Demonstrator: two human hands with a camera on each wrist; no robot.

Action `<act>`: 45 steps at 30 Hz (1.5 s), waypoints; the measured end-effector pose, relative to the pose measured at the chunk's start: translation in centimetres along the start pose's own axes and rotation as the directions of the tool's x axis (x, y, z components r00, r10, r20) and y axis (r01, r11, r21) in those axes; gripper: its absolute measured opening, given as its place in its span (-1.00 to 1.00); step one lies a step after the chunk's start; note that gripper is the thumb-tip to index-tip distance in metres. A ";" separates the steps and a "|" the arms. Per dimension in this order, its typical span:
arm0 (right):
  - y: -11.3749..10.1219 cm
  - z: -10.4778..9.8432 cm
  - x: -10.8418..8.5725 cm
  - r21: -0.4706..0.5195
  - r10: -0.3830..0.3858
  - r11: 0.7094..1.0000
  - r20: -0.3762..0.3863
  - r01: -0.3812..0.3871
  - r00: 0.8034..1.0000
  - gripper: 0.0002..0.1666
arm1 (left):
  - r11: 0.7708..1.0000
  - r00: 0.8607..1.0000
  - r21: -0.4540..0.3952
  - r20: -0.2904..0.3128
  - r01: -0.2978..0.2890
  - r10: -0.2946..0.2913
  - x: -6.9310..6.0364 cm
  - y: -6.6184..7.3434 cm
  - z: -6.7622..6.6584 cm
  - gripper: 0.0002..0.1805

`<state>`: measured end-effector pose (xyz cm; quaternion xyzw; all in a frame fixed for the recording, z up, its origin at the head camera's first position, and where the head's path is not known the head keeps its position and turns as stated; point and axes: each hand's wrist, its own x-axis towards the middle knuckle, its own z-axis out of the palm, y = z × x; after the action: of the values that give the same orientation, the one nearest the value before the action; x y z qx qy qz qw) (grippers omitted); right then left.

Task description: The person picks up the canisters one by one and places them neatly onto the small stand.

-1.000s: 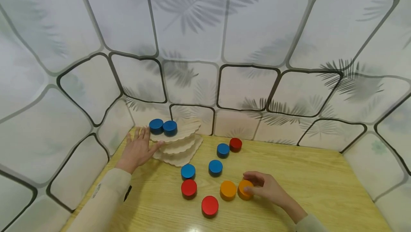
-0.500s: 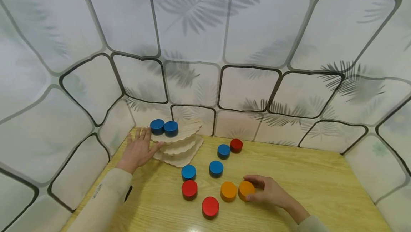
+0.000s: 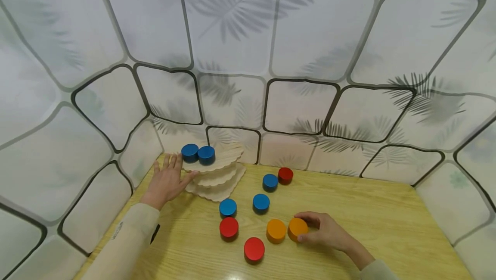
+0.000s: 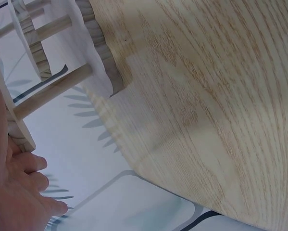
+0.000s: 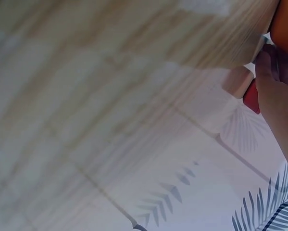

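Note:
On the top shelf of a tiered pale wooden stand sit two blue discs. My left hand rests against the shelf's left edge, fingers extended and thumb lying along its front. The left wrist view shows the left hand's fingers beside the shelf edge, above round posts. An orange disc stands at the tabletop, held between the thumb and fingers of my right hand. Another orange disc lies just left of it. In the right wrist view, the hand is partly cut off.
Blue discs and red discs lie loose across the middle of the wooden table. One red disc lies near the back, beside a blue one. Patterned walls enclose the table's back and sides.
The right thumb has slid from the orange disc's top to its near side. The left hand stays at the stand. The head view has shifted very slightly.

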<state>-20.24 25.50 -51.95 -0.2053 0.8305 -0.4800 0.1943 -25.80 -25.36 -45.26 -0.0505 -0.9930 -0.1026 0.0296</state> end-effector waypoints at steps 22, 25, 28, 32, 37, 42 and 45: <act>-3.3 -0.3 3.5 -0.063 -0.030 0.998 -0.076 0.025 0.997 -0.25 | 1.000 1.000 -0.004 -0.017 -0.007 0.007 -0.1 -0.1 0.1 0.11; -3.9 -0.2 4.2 -0.059 -0.038 0.998 -0.087 0.033 0.996 -0.26 | 1.000 1.000 -0.007 -0.024 -0.015 0.015 -0.1 -0.1 0.0 0.08; -4.5 -0.1 4.9 -0.060 -0.050 0.997 -0.084 0.045 0.995 -0.26 | 1.000 0.999 -0.004 -0.032 -0.017 0.017 -0.1 0.0 0.0 0.05; -5.5 -0.1 5.9 -0.061 -0.074 0.996 -0.089 0.068 0.993 -0.31 | 1.000 0.999 0.000 -0.043 -0.022 0.022 -0.1 0.1 -0.1 0.04; -6.7 -0.1 7.4 -0.065 -0.114 0.992 -0.094 0.108 0.989 -0.35 | 1.000 0.998 0.011 -0.052 -0.023 0.024 0.0 0.1 0.0 0.03; -7.8 0.0 9.0 -0.075 -0.103 0.993 -0.114 0.095 0.988 -0.32 | 1.000 0.999 0.005 -0.044 -0.019 0.019 0.0 0.0 0.1 0.04; -8.4 0.2 9.9 -0.087 -0.102 0.992 -0.125 0.091 0.987 -0.32 | 1.000 0.999 -0.005 -0.045 -0.020 0.019 0.0 0.0 0.1 0.05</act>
<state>-27.15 16.27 -45.90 -0.2214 0.8492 -0.4672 0.1081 -25.82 -25.38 -45.37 -0.0580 -0.9913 -0.1060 0.0529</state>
